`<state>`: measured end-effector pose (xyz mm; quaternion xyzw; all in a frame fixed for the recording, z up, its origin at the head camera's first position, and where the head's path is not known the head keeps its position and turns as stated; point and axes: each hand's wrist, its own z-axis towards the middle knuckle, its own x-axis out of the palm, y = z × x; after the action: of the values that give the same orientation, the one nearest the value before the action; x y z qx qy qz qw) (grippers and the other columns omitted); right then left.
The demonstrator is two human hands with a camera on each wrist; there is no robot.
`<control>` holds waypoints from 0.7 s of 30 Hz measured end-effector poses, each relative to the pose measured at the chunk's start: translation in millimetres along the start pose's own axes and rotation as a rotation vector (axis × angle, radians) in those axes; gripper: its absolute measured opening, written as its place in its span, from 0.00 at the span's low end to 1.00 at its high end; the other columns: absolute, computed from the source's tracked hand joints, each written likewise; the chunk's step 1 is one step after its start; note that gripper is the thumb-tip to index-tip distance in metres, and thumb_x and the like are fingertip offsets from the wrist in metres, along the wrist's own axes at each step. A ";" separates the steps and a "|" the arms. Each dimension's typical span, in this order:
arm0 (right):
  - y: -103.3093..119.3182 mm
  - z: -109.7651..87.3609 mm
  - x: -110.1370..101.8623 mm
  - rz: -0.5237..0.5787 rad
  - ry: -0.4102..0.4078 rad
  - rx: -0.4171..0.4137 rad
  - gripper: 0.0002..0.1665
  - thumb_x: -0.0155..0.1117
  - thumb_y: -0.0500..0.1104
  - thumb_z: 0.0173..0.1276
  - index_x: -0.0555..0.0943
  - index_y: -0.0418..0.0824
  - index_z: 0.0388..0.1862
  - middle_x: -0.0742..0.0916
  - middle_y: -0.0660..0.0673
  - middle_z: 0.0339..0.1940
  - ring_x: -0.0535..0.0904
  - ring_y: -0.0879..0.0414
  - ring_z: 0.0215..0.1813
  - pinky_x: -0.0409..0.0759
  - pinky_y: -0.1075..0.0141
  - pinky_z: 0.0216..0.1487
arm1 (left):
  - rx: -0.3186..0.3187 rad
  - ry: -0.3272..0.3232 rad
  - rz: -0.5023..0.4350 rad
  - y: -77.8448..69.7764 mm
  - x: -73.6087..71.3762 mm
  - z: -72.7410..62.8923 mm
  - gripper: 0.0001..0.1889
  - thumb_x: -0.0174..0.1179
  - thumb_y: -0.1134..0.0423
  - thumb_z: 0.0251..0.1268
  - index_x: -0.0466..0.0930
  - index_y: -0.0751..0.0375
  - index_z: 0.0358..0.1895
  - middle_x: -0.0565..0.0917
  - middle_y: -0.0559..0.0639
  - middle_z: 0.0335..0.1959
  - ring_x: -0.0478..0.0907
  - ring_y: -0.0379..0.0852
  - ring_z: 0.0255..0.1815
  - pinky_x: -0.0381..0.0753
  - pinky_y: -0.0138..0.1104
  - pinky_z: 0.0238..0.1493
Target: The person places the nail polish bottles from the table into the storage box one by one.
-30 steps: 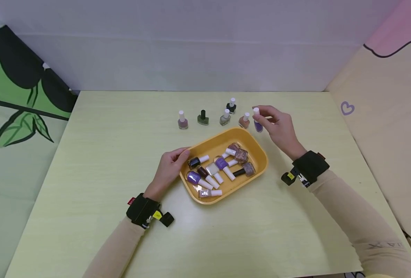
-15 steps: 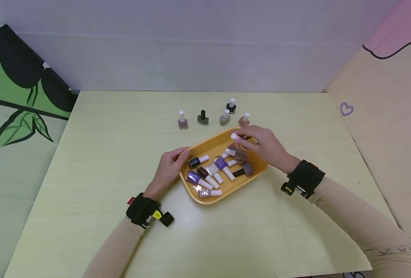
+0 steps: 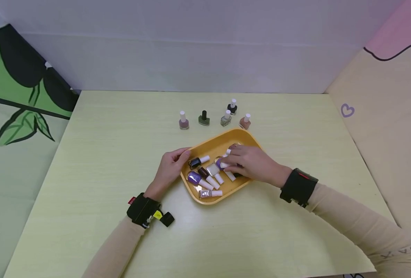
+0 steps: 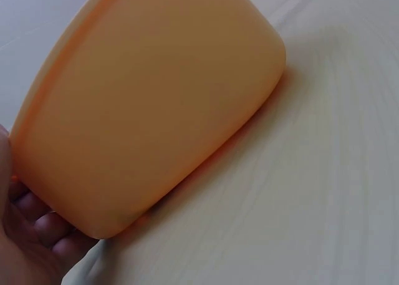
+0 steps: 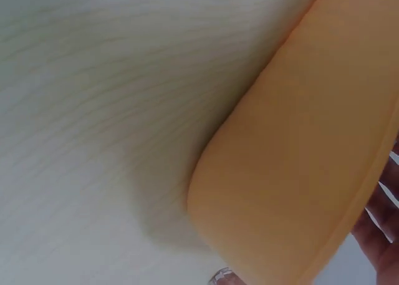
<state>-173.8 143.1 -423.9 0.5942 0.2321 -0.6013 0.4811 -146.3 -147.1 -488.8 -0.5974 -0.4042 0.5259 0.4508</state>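
Note:
A yellow plastic tray point(image 3: 240, 132) sits at an angle on the table, holding several nail polish bottles, among them a purple one point(image 3: 194, 177) with a white cap. My left hand point(image 3: 168, 168) grips the tray's left end, thumb over the rim and fingers beneath. Inside the tray's right half, my right hand point(image 3: 254, 164) pinches a nail polish bottle by its white cap point(image 3: 224, 165); its body is hidden under the fingers. The left wrist view shows the tray's outer wall point(image 4: 156, 110). In the right wrist view, fingers point(image 5: 380, 216) show past the rim.
Behind the tray several nail polish bottles stand on the table: a mauve one point(image 3: 183, 123), a dark green one point(image 3: 203, 118), a clear-grey one point(image 3: 225, 118), a black one point(image 3: 232, 107) and a pinkish-brown one point(image 3: 245, 122). A pale cloth wall point(image 3: 205, 65) rises behind the table.
My right hand has carried the purple nail polish bottle from the table behind the tray down and left into the tray. My left hand stays on the tray's end.

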 end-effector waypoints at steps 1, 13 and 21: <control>-0.1 -0.3 2.0 -0.013 0.009 -0.013 0.17 0.73 0.46 0.69 0.89 0.41 0.53 0.91 0.48 0.48 0.85 0.48 0.57 0.81 0.52 0.65 | -0.002 0.001 -0.001 0.1 0.1 0.1 0.19 0.53 0.58 0.82 0.81 0.70 0.62 0.85 0.64 0.59 0.81 0.58 0.64 0.76 0.49 0.70; 1.3 0.9 13.6 -0.107 0.106 -0.062 0.16 0.73 0.49 0.69 0.90 0.44 0.52 0.92 0.48 0.46 0.86 0.51 0.52 0.83 0.56 0.61 | 0.011 0.001 -0.004 0.0 1.1 -0.4 0.19 0.54 0.59 0.82 0.82 0.70 0.62 0.86 0.64 0.57 0.81 0.58 0.63 0.76 0.49 0.69; 3.0 1.9 15.7 -0.101 0.160 -0.025 0.15 0.72 0.50 0.70 0.91 0.47 0.52 0.92 0.48 0.46 0.86 0.50 0.55 0.84 0.56 0.60 | 0.008 -0.004 -0.004 -0.4 1.0 -0.2 0.19 0.54 0.59 0.82 0.82 0.70 0.61 0.86 0.64 0.57 0.82 0.58 0.63 0.77 0.49 0.69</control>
<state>-169.6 135.5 -437.4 0.6218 0.3067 -0.5726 0.4375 -145.9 -146.1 -488.6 -0.5938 -0.4042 0.5276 0.4534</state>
